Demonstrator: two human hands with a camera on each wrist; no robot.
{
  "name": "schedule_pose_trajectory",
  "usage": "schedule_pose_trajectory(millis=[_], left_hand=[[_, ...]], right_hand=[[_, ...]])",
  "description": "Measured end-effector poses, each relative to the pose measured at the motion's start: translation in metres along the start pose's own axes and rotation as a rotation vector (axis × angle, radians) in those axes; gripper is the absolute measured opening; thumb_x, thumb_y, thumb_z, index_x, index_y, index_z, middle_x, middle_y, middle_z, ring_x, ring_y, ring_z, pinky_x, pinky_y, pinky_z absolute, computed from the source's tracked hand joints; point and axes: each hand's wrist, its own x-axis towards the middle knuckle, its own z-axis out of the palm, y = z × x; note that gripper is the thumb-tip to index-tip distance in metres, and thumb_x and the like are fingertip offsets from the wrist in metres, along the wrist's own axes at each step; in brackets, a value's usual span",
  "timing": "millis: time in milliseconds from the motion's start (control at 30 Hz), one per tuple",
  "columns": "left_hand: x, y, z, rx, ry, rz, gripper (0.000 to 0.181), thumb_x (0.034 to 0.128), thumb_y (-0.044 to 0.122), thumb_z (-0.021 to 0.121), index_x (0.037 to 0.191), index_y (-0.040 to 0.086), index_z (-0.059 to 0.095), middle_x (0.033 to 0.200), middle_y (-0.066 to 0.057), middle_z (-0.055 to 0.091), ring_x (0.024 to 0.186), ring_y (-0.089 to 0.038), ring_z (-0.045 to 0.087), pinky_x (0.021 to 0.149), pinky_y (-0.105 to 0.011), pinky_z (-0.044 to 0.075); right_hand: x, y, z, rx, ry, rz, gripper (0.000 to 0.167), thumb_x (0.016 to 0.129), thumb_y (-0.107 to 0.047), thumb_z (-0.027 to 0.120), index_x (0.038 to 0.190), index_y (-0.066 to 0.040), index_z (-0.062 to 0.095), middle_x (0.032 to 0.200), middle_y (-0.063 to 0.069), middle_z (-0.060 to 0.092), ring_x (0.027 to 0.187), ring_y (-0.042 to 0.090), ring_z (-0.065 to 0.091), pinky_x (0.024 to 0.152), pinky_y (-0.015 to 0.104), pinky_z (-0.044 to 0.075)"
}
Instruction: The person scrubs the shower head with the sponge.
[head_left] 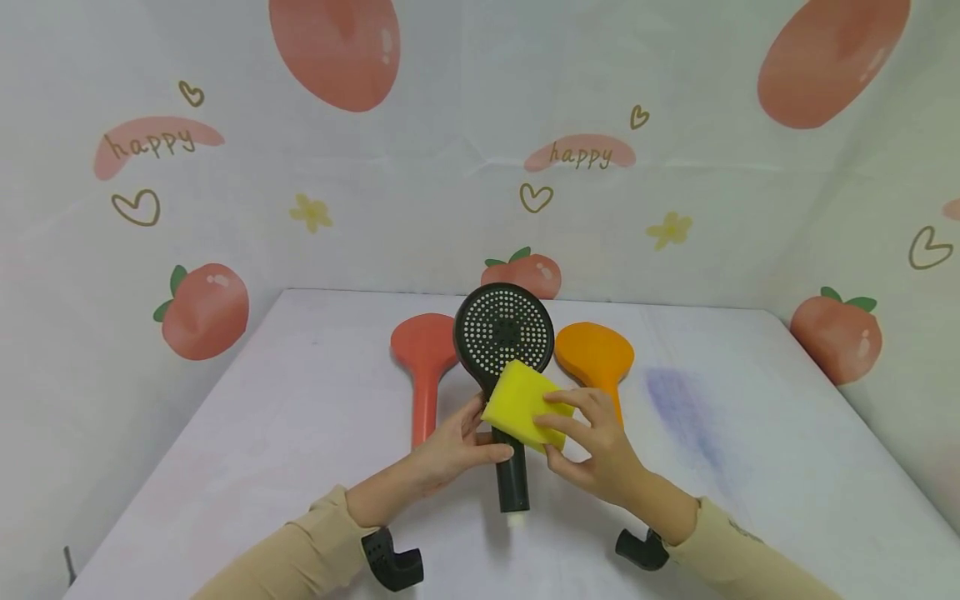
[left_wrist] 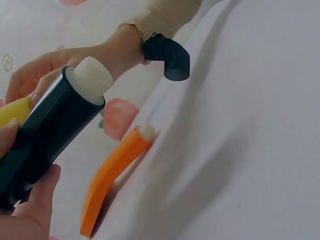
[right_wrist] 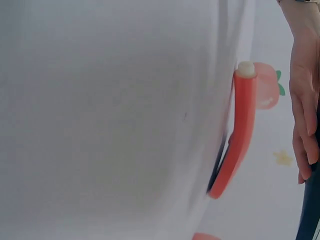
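In the head view, your left hand (head_left: pixel 453 446) grasps the handle of a black shower head (head_left: pixel 504 321), lifted off the table (head_left: pixel 300 417) with its dotted face towards you. Your right hand (head_left: pixel 600 442) pinches a yellow sponge (head_left: pixel 517 400) over the neck, just below that face; how hard it presses, you cannot tell. Taking the black shower head as the clock's centre, a red shower head (head_left: pixel 425 346) lies at nine o'clock, an orange shower head (head_left: pixel 592 350) at three, and a bluish smear (head_left: pixel 682 417) between three and four.

In your left wrist view, the black handle enters from eight o'clock, its pale threaded end tipped up and right. The sponge shows at nine o'clock, your right hand at ten, and the orange handle at seven.

In your right wrist view, the red handle stands at three o'clock, pale end up; beyond it, at the edge, your left hand holds the partly cropped black shower head.
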Motion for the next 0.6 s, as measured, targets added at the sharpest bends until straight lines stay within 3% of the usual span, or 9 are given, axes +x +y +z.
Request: schedule_pose_trajectory(millis=[133, 267, 400, 533, 600], left_hand=[[0.004, -0.002, 0.000, -0.019, 0.004, -0.010, 0.097, 0.0832, 0.021, 0.071, 0.151, 0.012, 0.001, 0.158, -0.005, 0.011, 0.123, -0.020, 0.050, 0.106, -0.035, 0.040], [0.004, -0.004, -0.003, -0.044, -0.029, 0.012, 0.100, 0.0820, 0.016, 0.072, 0.150, 0.011, -0.001, 0.158, -0.008, 0.011, 0.128, -0.022, 0.046, 0.105, -0.032, 0.041], [0.004, -0.005, -0.008, -0.060, -0.078, 0.066, 0.105, 0.0795, 0.030, 0.074, 0.150, 0.008, -0.001, 0.155, -0.018, 0.017, 0.132, -0.023, 0.043, 0.105, -0.033, 0.042], [0.006, -0.003, -0.011, -0.120, -0.101, 0.100, 0.097, 0.0847, 0.058, 0.053, 0.149, 0.005, 0.002, 0.147, -0.026, 0.028, 0.119, -0.015, 0.052, 0.103, -0.034, 0.045], [0.008, 0.000, -0.010, -0.149, -0.061, 0.090, 0.091, 0.0876, 0.063, 0.040, 0.148, 0.003, 0.007, 0.140, -0.023, 0.038, 0.110, -0.011, 0.056, 0.099, -0.031, 0.048]], right_hand=[[-0.001, 0.004, -0.002, 0.004, 0.017, -0.039, 0.026, 0.093, -0.028, 0.048, 0.095, -0.012, 0.068, 0.106, 0.014, 0.061, 0.093, 0.025, 0.047, 0.082, 0.034, 0.037], [-0.002, 0.004, -0.003, -0.010, 0.014, -0.049, 0.026, 0.093, -0.028, 0.048, 0.095, -0.012, 0.068, 0.106, 0.013, 0.061, 0.094, 0.025, 0.047, 0.083, 0.033, 0.037], [-0.003, 0.003, -0.004, -0.014, 0.010, -0.069, 0.026, 0.093, -0.026, 0.047, 0.096, -0.012, 0.068, 0.106, 0.013, 0.061, 0.093, 0.026, 0.047, 0.082, 0.034, 0.037], [-0.003, 0.002, -0.003, -0.017, 0.005, -0.087, 0.026, 0.093, -0.025, 0.047, 0.095, -0.011, 0.068, 0.106, 0.013, 0.061, 0.093, 0.026, 0.046, 0.081, 0.035, 0.037], [-0.004, 0.002, -0.003, -0.022, -0.009, -0.088, 0.026, 0.093, -0.026, 0.046, 0.095, -0.012, 0.068, 0.106, 0.012, 0.061, 0.094, 0.026, 0.046, 0.080, 0.035, 0.036]])
